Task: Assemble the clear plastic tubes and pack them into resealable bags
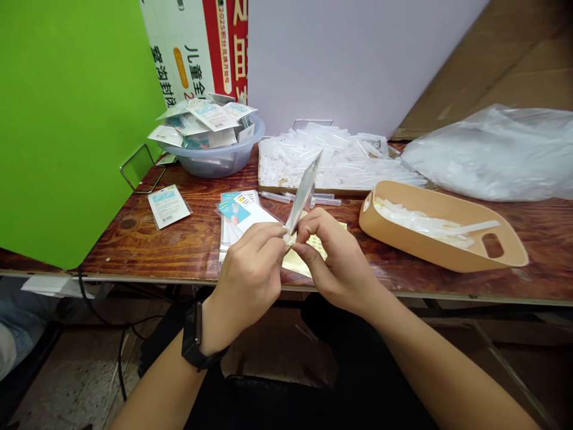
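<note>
The left hand (248, 286) and the right hand (340, 257) are staying close together, and both are pinching a clear plastic bag (303, 194) that is standing up between them. A yellow paper sheet (308, 257) is lying just under the bag. Left of the bag, a pile of card packets (237, 218) is lying, and farther back a blue bowl (215, 167) is holding many more. Behind the bag, a big tray (304, 191) is holding lots of white plastic tubes (340, 149), and right of the bag, a tan basket (430, 248) is holding only a few.
</note>
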`<state>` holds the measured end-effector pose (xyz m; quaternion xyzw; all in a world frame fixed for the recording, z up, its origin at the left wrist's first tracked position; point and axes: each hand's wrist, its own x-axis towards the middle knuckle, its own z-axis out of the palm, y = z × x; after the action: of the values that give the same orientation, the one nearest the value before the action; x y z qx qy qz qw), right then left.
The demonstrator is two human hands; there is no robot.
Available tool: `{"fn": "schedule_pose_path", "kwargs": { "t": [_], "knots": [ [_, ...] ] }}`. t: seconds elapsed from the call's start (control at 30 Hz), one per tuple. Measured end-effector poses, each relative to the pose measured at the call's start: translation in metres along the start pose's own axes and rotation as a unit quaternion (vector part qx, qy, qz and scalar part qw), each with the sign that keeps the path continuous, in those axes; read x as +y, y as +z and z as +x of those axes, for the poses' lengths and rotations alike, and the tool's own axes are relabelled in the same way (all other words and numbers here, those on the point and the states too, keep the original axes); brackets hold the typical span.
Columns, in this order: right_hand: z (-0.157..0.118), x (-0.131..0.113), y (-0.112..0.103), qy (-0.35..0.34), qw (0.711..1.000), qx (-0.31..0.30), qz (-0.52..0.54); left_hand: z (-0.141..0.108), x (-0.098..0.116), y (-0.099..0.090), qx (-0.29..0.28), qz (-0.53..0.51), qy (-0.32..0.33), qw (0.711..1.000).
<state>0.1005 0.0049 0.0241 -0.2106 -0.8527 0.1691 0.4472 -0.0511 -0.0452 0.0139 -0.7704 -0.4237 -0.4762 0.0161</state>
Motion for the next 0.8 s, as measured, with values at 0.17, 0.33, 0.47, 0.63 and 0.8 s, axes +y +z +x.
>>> {"fn": "schedule_pose_path", "kwargs": {
  "t": [0.17,0.33,0.47,0.63,0.8],
  "knots": [
    [-0.001,0.0,0.006,-0.002,0.999,0.037,-0.013,0.0,0.002,0.0,0.009,-0.028,-0.006,1.0],
    [0.0,0.0,0.01,0.004,0.996,0.082,-0.044,0.0,0.005,-0.003,0.006,-0.059,-0.036,0.998],
    [0.0,0.002,0.008,0.006,0.99,0.111,-0.084,0.0,0.007,-0.006,0.01,-0.094,-0.063,0.993],
    [-0.001,0.002,0.005,0.019,0.986,0.109,-0.127,0.003,0.007,-0.01,0.041,-0.134,-0.12,0.983],
    [-0.002,-0.002,0.005,0.031,0.981,0.106,-0.157,0.004,0.005,-0.012,0.051,-0.16,-0.171,0.971]
  ]
}}
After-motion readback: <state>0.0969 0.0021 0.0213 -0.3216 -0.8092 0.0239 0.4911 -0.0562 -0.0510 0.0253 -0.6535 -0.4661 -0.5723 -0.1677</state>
